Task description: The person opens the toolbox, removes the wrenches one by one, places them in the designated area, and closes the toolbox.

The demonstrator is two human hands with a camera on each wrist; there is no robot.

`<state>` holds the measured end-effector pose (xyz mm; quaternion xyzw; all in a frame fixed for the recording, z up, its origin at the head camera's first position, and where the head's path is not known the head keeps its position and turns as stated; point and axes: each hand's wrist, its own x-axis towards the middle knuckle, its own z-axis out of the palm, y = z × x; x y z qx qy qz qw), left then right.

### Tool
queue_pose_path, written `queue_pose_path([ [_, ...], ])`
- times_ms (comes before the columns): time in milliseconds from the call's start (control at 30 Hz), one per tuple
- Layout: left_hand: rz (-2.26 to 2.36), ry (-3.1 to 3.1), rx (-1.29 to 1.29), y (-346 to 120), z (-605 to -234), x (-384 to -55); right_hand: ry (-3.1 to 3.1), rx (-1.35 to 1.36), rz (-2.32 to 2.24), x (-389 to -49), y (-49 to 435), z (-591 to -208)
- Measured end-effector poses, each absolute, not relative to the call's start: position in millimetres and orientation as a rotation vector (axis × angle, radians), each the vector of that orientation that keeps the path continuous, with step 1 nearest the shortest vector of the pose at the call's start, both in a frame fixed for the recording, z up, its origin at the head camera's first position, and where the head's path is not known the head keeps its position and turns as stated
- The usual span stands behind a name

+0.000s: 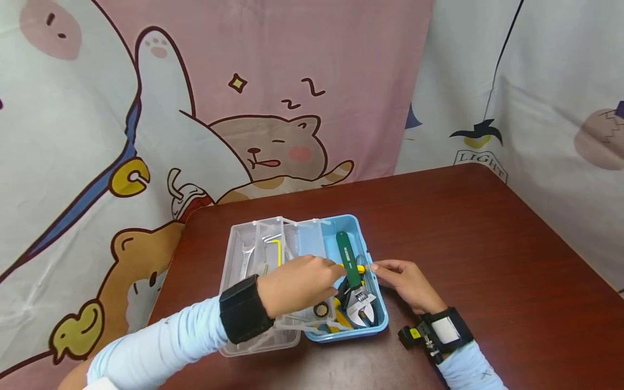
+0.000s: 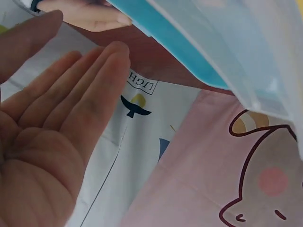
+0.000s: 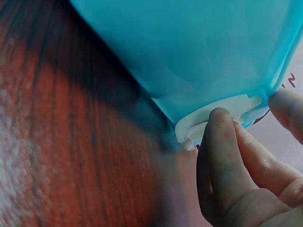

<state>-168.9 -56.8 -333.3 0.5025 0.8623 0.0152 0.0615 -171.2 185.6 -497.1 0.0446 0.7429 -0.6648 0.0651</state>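
A light blue toolbox (image 1: pixel 383 319) stands on the table with a translucent compartment lid (image 1: pixel 229 271) spread to its left. Inside the box lies an adjustable wrench (image 1: pixel 347 254) with a green handle, above yellow-handled tools (image 1: pixel 341 319). My left hand (image 1: pixel 302 284) reaches across the lid toward the box; in the left wrist view its palm is bare and its fingers are straight. At the box's right side, my right hand (image 1: pixel 407 281) holds the white latch (image 3: pixel 213 111), fingertips on the latch and thumb (image 3: pixel 286 111) at the rim.
An open-end wrench (image 1: pixel 247 257) and a yellow hex key (image 1: pixel 279 250) show in the lid's compartments. A dark ring (image 1: pixel 320 310) sits near the left hand. The brown table (image 1: pixel 487 260) backs onto a printed cloth (image 1: pixel 370 65).
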Motion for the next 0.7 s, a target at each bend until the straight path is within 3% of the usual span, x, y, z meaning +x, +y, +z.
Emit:
queue_pose_path([
  [700,-0.336,2.443,1.628,-21,-349,-195,2.253,0.122,-1.997,-171,186,-496],
])
